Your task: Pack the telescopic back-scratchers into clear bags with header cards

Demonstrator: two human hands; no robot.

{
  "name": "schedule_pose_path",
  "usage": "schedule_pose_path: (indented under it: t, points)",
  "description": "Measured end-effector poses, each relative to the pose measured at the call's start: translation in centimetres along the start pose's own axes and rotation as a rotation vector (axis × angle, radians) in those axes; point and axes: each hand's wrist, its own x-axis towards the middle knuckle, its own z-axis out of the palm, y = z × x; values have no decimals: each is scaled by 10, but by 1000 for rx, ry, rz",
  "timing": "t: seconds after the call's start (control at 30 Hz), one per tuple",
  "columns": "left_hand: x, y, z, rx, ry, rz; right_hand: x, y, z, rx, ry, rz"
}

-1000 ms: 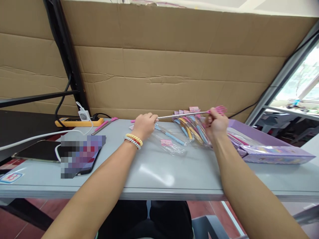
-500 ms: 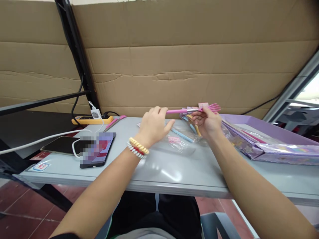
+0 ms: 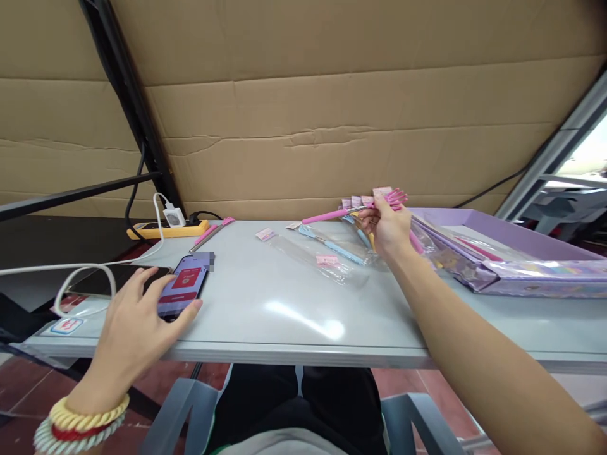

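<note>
1. Moved since half a second ago: left hand (image 3: 137, 316), away from the handle of the pink back scratcher (image 3: 329, 217) and across to the phone (image 3: 187, 281), well left of the purple box (image 3: 545, 287).
2. Left hand spread, palm down, thumb well apart from the fingers, curved around the near left part of the phone, far from the purple box. Actual contact with the phone: cannot tell.
3. Right hand (image 3: 391, 227) just beside the left end of the purple box, pinching the pink back scratcher next to its claw, thumb on top, fingers curled beneath.
4. Pink back scratcher held above the grey table (image 3: 284, 322), claw toward the purple box, handle end pointing left, away from it, short stretch of metal shaft showing.
5. Left of the purple box, partly hidden behind the right hand: wrapped bundle (image 3: 355, 201) with pink labels, blue and yellow parts visible.
6. Farther left of the purple box: blue back scratcher (image 3: 329, 243), with clear wrapper (image 3: 327, 260) and pink label just nearer. Inside the wrapper or under it: cannot tell.
7. Far left of the purple box: second pink scratcher (image 3: 212, 232) near the yellow power strip (image 3: 192, 230).
8. Farthest left from the purple box: dark flat device (image 3: 128, 273) and looping white cable (image 3: 28, 270).
</note>
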Motion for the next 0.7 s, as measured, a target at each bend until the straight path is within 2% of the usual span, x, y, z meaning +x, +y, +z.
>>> schedule_pose_path:
  t: [0.2, 0.5, 0.7]
  points:
    - [-4, 3, 5, -9, 10, -13, 0, -3, -2, -19, -4, -23]
    - [-2, 6, 2, 93, -51, -9, -3, -8, 1, -27, 1, 27]
    - [-1, 4, 3, 139, -61, 1, -1, -7, 1, -15, 2, 9]
